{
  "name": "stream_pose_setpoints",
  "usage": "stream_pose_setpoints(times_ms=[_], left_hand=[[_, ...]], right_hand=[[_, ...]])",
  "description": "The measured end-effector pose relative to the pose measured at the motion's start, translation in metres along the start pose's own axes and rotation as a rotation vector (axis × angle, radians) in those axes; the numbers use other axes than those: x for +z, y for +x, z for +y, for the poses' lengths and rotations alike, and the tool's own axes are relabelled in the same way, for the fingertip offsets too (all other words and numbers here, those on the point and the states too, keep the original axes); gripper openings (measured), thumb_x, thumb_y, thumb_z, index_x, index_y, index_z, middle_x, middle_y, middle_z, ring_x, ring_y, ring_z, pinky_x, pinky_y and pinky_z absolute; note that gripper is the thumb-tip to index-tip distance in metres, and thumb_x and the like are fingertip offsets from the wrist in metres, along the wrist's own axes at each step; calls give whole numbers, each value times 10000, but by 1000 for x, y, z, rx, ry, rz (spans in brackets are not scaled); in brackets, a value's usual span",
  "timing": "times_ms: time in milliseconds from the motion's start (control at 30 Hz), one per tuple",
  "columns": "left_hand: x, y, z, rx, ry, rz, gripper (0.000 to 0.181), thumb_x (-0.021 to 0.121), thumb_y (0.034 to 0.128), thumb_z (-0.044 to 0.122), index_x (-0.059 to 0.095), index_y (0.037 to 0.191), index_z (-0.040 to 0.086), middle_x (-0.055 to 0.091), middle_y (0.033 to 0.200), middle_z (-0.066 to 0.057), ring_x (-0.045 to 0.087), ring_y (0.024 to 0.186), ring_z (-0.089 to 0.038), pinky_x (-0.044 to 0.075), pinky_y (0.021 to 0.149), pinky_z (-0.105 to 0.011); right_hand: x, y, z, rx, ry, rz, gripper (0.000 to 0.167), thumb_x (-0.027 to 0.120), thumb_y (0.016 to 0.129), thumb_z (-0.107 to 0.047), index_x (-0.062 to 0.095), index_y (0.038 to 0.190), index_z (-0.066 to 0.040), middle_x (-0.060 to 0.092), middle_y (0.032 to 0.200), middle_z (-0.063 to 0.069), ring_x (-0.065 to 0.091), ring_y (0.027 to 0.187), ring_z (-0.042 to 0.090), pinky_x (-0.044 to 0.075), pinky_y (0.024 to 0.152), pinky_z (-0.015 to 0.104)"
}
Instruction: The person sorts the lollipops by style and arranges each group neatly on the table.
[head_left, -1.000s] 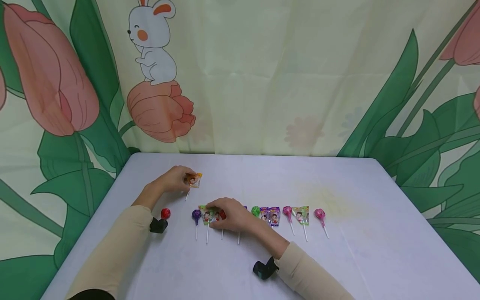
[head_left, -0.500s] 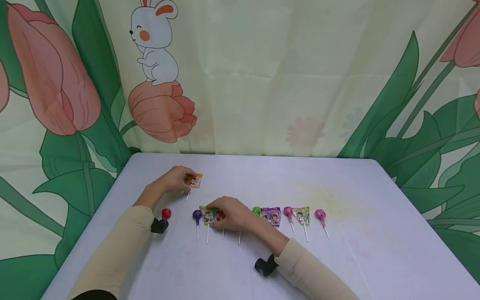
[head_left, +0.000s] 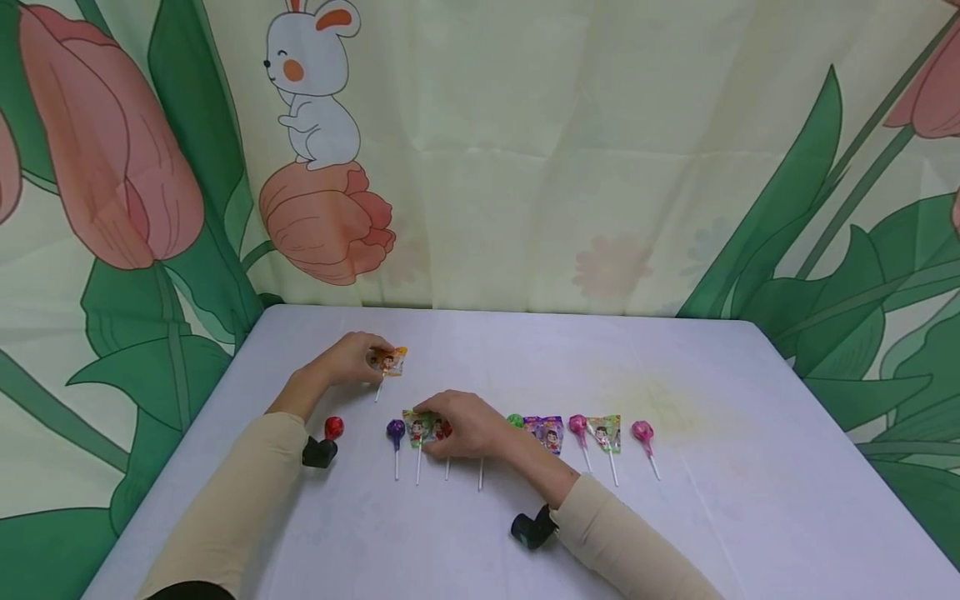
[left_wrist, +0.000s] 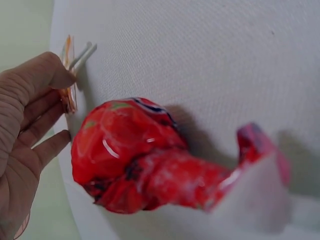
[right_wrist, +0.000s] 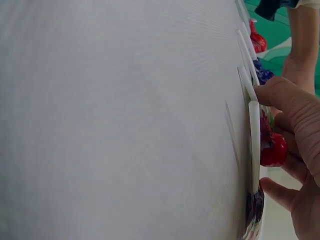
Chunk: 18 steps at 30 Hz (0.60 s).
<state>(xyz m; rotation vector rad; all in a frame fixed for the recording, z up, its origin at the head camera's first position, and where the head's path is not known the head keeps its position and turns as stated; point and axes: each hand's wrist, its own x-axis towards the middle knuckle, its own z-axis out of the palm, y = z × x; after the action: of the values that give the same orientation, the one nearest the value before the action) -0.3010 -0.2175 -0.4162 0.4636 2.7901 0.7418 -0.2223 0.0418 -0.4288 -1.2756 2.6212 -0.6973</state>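
Note:
At the back left of the table my left hand (head_left: pixel 351 360) pinches a flat lollipop in an orange wrapper (head_left: pixel 393 362), its white stick pointing toward me. Thumb and fingertips grip that orange packet in the left wrist view, where a round red lollipop (left_wrist: pixel 130 155) lies large in front. My right hand (head_left: pixel 471 427) pinches a flat lollipop in a green wrapper (head_left: pixel 415 427) in the middle row. Under its fingers sits another red lollipop (right_wrist: pixel 273 149), partly hidden. A dark purple lollipop (head_left: pixel 396 429) lies just left of the green one.
Right of my right hand the row continues with a green round lollipop (head_left: pixel 515 421), a purple packet (head_left: pixel 546 432), a pink lollipop (head_left: pixel 577 425), a green packet (head_left: pixel 604 432) and another pink lollipop (head_left: pixel 642 431). One stick (head_left: pixel 481 475) shows below my hand, its head covered.
Both hands stay nearly in place with the same lollipops. The whole head view has shifted slightly.

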Motion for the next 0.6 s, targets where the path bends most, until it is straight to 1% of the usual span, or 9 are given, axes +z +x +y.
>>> stream_pose_setpoints(times_ms=[133,233,333,433,600], left_hand=[[1,1,-3,2,-15,5,549,828,813,69,651,1328,-3,632,1355,-197,543,1282,-371,413,1133,-538],[1,2,-4,4,-20,6,548,831,811,74,655,1324,4,637,1350,-188,547,1279,-364,417,1132,-531],[0,2,-4,11,-24,1,547,828,812,74,653,1326,5,635,1352,-187,549,1277,-363,422,1128,-532],[0,2,-4,7,-31,-3,549,826,810,70,653,1327,8,637,1351,-182,552,1272,-356,424,1128,-527],[0,2,-3,8,-27,-1,547,827,805,68,654,1318,-7,648,1333,-183,560,1257,-350,419,1131,-525]], right_hand=[[-2,0,3,-18,-6,15,518,792,876,-249,657,1342,-68,690,1300,40,617,1155,127,494,1017,273],[-4,0,5,-34,-7,36,515,790,866,-241,663,1335,-70,696,1288,38,613,1117,113,503,983,273],[-6,1,7,-29,3,52,506,782,860,-229,668,1330,-79,697,1284,27,605,1106,98,504,965,273],[-7,3,8,-14,10,56,495,775,866,-223,669,1329,-83,696,1287,19,603,1120,95,505,979,284],[-10,8,11,-15,3,76,486,792,869,-241,679,1316,-87,704,1274,19,620,1124,107,507,1014,308]])
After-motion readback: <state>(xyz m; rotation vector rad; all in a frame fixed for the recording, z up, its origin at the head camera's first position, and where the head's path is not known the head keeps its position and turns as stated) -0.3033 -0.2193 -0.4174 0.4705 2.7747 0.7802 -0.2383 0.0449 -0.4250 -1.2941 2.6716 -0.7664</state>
